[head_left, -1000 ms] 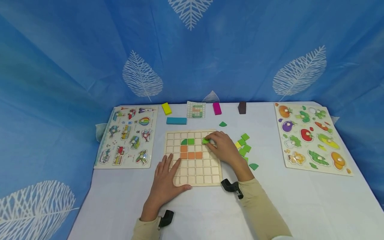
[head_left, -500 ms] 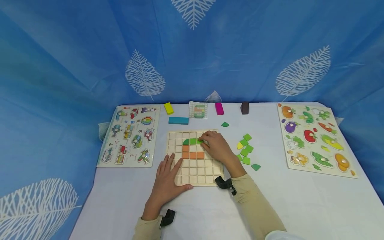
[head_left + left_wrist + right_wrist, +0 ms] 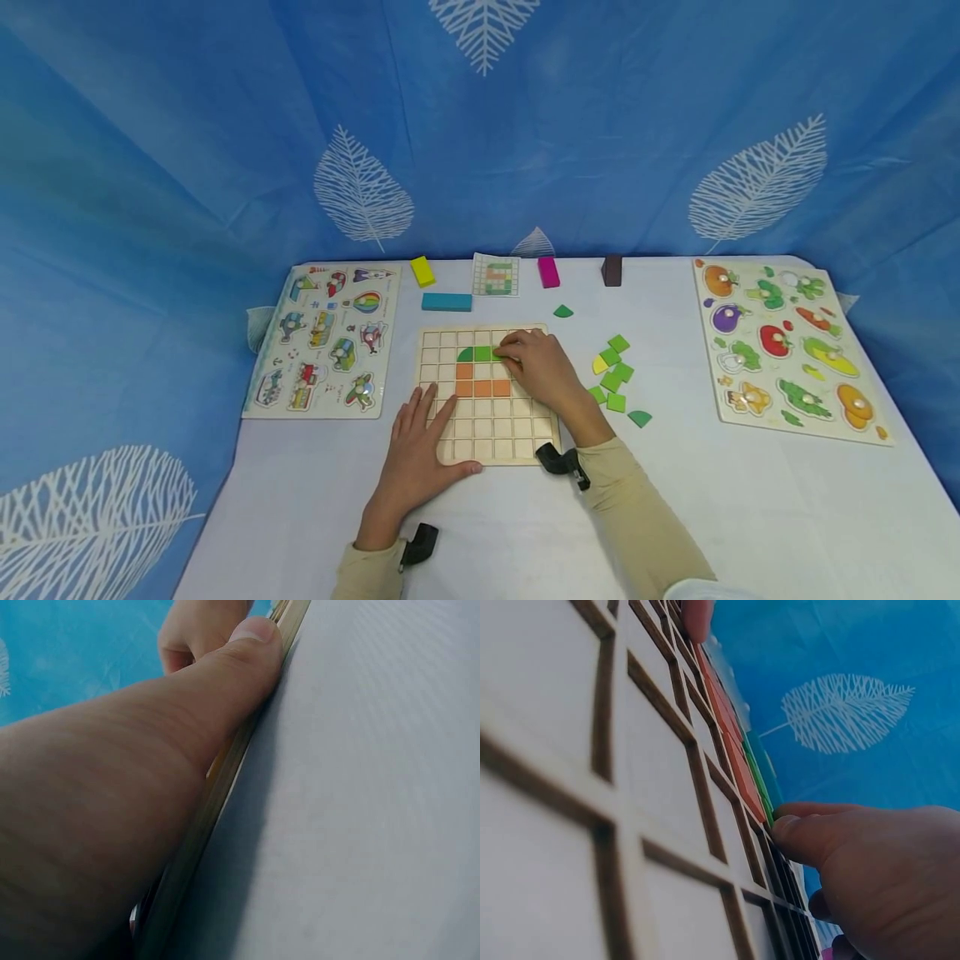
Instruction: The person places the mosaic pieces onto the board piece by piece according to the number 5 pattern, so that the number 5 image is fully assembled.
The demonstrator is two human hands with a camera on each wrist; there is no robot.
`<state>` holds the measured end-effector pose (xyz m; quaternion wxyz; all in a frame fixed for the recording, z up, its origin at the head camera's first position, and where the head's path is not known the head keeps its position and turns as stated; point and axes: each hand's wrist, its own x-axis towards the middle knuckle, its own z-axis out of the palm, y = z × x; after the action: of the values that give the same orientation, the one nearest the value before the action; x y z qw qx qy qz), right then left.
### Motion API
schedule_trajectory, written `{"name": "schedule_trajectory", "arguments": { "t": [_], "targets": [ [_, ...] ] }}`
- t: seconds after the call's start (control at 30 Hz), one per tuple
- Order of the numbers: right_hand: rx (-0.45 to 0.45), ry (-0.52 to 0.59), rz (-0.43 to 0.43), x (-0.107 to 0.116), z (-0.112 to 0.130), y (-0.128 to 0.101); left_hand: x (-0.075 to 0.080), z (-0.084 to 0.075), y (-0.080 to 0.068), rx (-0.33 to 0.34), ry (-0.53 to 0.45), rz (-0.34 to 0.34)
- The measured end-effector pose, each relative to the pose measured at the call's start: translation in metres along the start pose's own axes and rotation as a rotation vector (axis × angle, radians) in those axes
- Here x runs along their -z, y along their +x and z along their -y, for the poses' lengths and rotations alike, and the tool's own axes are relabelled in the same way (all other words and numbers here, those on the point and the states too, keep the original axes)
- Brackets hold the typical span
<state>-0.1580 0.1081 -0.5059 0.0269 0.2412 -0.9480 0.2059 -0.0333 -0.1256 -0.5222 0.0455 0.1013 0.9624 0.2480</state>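
Right hand (image 3: pixel 546 371): fingers pinching green tile (image 3: pixel 497 353) on board (image 3: pixel 522 429), just right of green square (image 3: pixel 482 353). Left hand (image 3: pixel 415 450): fingers spread over board's left part, thumb at near edge. Four orange tiles (image 3: pixel 482 388) in cells nearer person. Loose tiles (image 3: pixel 622 372) on surface (image 3: pixel 750 517), right of board.

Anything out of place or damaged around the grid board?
No damage visible. One dark green tile lies alone beyond the far right corner of the board, apart from the other loose tiles; mildly odd, possibly deliberate.
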Motion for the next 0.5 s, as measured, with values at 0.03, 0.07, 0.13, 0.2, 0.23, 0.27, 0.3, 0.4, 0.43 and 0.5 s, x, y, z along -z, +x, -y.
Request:
{"name": "schedule_trajectory", "arguments": {
  "t": [0.03,0.07,0.13,0.2,0.23,0.27,0.3,0.4,0.43,0.5],
  "targets": [
    [0.001,-0.004,-0.002,-0.0001,-0.0003,-0.0002,0.0000,0.0000,0.0001,-0.001,0.000,-0.002],
    [0.001,-0.006,-0.003,-0.0001,-0.0006,-0.0004,0.0001,-0.0001,0.0002,-0.001,0.000,-0.003],
    [-0.002,-0.009,-0.003,-0.0003,-0.0010,-0.0007,0.0004,-0.0006,0.0002,0.000,-0.002,-0.003],
    [-0.007,-0.008,-0.001,-0.0002,-0.0014,-0.0010,0.0007,-0.0009,0.0003,0.003,-0.006,-0.002],
    [-0.009,-0.010,0.000,-0.0004,-0.0016,-0.0011,0.0008,-0.0011,0.0003,0.005,-0.008,0.000],
    [-0.012,-0.012,0.002,-0.0006,-0.0019,-0.0013,0.0009,-0.0013,0.0003,0.006,-0.010,0.002],
    [-0.013,-0.015,0.003,-0.0007,-0.0022,-0.0015,0.0011,-0.0014,0.0004,0.007,-0.011,0.004],
    [-0.020,-0.023,0.007,-0.0012,-0.0035,-0.0023,0.0016,-0.0017,0.0003,0.012,-0.014,0.009],
    [-0.019,-0.027,0.004,-0.0015,-0.0041,-0.0025,0.0019,-0.0018,0.0003,0.013,-0.012,0.011],
    [-0.020,-0.027,0.001,-0.0013,-0.0050,-0.0030,0.0024,-0.0019,0.0002,0.014,-0.012,0.011]
  ]
}}
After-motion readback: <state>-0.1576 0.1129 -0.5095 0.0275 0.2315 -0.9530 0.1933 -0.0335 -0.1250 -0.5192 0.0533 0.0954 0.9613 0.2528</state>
